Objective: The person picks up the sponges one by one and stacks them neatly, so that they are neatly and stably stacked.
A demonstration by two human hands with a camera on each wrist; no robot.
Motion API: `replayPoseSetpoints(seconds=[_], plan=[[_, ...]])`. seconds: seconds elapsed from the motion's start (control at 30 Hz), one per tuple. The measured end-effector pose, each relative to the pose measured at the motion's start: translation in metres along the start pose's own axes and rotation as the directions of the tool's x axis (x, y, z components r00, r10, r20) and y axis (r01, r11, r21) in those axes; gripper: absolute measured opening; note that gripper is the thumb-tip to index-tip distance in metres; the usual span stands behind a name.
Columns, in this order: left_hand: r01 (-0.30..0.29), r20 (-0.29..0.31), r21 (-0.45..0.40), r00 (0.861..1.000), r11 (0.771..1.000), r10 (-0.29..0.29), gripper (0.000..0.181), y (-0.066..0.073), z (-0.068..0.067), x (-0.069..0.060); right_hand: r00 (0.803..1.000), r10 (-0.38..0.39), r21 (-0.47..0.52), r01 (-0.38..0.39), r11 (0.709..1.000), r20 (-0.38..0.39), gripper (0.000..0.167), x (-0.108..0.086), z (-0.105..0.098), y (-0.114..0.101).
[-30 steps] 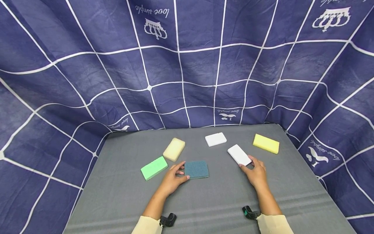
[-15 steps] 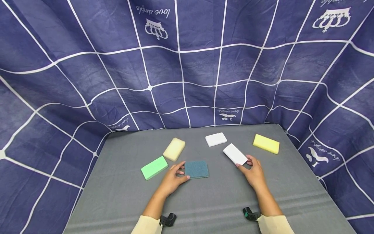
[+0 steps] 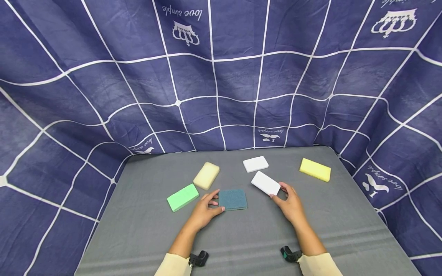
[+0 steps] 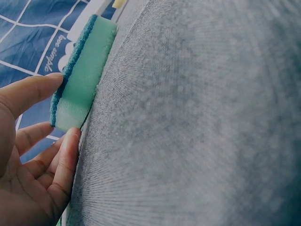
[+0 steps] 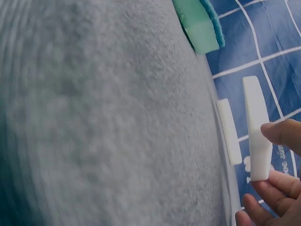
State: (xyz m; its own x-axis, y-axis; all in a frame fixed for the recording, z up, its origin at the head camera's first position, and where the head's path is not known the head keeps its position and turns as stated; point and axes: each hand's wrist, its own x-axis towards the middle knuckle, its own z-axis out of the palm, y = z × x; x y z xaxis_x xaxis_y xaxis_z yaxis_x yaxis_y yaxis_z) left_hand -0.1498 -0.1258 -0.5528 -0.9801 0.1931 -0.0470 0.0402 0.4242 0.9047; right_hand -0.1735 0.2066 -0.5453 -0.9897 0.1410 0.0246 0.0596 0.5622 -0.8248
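Observation:
A two-layer scouring sponge (image 3: 233, 199), dark teal on top and light green below (image 4: 84, 80), lies on the grey cloth near the middle. My left hand (image 3: 202, 214) holds it at its left end, thumb at the near corner and a finger at the far one. To the right, a white block sponge (image 3: 265, 183) is held by my right hand (image 3: 291, 205) between thumb and fingers. The right wrist view shows this white sponge (image 5: 257, 127) raised off the cloth. Behind it lies a second white block sponge (image 3: 256, 164).
A green sponge (image 3: 183, 197) and a cream sponge (image 3: 206, 175) lie left of the scouring sponge. Far right sits a yellow sponge (image 3: 315, 169). The grey cloth (image 3: 248, 241) covers the table, and a blue checked curtain (image 3: 235, 76) hangs behind and at both sides.
My right hand has carried the white sponge leftward, closer to the scouring sponge. My left hand and the other sponges have stayed where they were.

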Motion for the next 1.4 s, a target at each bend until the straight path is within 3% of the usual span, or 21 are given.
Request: replayPoseSetpoints(seconds=[0.33,0.93,1.4], plan=[[-0.004,-0.004,0.000,1.000,1.000,0.004,0.071,-0.002,0.001,0.001,0.997,-0.077,-0.001,0.077,0.997,0.014,0.065,-0.004,0.012,-0.010],[-0.002,-0.013,0.008,1.000,1.000,0.002,0.070,0.000,0.001,0.002,0.989,-0.137,0.037,0.135,0.990,0.053,0.062,-0.012,0.027,-0.030],[-0.016,-0.014,0.018,1.000,1.000,0.016,0.070,-0.003,0.001,0.002,0.972,-0.222,0.044,0.219,0.975,0.081,0.063,-0.019,0.042,-0.039]])
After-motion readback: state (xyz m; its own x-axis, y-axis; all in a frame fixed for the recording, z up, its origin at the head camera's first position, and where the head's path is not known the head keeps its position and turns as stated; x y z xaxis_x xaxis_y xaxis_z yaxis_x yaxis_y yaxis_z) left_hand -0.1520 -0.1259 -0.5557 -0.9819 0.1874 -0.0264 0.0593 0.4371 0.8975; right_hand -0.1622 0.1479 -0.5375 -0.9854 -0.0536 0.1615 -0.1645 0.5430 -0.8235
